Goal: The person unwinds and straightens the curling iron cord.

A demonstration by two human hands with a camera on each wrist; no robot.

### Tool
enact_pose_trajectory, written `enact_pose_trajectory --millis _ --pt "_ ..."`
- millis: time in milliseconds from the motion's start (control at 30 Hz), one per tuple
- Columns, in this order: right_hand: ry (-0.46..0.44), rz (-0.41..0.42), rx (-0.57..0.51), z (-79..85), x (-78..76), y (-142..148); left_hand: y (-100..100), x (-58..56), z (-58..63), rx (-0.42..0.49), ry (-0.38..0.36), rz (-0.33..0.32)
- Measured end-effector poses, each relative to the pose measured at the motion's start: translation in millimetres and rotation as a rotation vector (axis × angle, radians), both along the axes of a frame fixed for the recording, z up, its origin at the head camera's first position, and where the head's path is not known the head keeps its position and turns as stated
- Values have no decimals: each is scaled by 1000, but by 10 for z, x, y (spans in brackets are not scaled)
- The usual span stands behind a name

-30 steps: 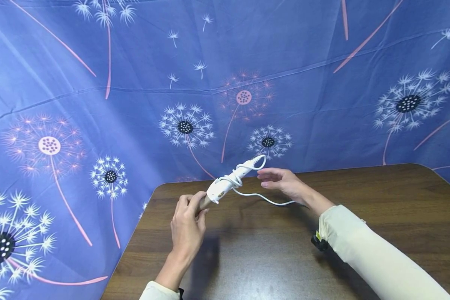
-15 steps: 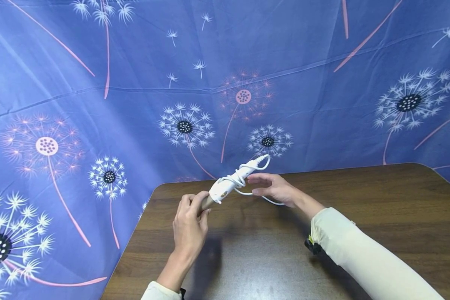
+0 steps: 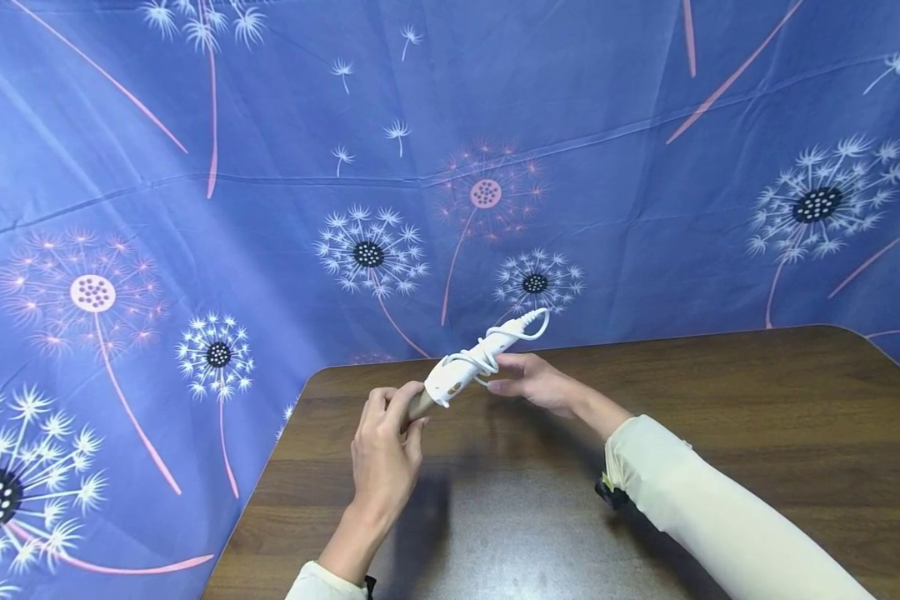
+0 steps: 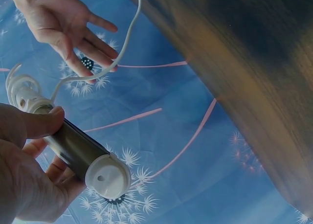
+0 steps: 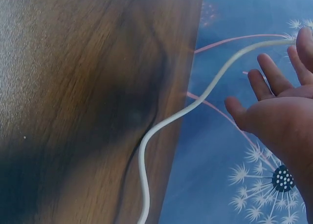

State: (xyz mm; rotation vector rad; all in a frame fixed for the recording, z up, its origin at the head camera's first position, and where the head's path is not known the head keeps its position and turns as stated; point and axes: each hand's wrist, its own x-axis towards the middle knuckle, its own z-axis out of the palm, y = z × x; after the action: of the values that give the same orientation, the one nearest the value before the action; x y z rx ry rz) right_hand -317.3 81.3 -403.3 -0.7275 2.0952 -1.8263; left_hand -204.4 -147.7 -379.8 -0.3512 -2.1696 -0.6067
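Observation:
Above the table, my left hand (image 3: 382, 454) grips a curling iron (image 3: 444, 377) by its brownish barrel. Its white handle points up and away to the right, and a white cord (image 3: 482, 360) is coiled around it. The left wrist view shows the thumb on top of the barrel (image 4: 80, 148) and the fingers beneath, with a round white end cap (image 4: 108, 179) sticking out. My right hand (image 3: 546, 385) is beside the handle, fingers extended. From the coils, the loose length of cord (image 5: 176, 115) runs past the right palm in the right wrist view and down over the table.
A brown wooden table (image 3: 757, 408) lies under both hands. Behind it hangs a blue cloth (image 3: 607, 183) with a dandelion pattern. A dark strap device (image 3: 612, 492) is at the right sleeve cuff.
My right hand has moved left, closer to the handle and coiled cord. My left hand and the curling iron have shifted slightly right. The cord loop at the handle's end has swung right.

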Motion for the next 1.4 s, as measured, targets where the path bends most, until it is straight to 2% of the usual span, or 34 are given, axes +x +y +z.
enact_pose_trajectory --millis 267,467,700,967,1233,1400 --pt "21 23 9 18 14 -59 -15 -2 23 6 10 4" --pt "-39 65 -94 37 11 -112 -39 -10 35 16 20 12" --pt "-71 24 -139 52 16 -144 -56 3 34 25 12 17" --pt "-45 -10 -108 73 4 -155 -61 17 54 31 -5 22" --pt "-88 -59 -185 61 -78 -49 -54 35 12 17 -3 11" --pt "-108 -127 -226 66 -129 32 -57 46 -17 5 -7 10"
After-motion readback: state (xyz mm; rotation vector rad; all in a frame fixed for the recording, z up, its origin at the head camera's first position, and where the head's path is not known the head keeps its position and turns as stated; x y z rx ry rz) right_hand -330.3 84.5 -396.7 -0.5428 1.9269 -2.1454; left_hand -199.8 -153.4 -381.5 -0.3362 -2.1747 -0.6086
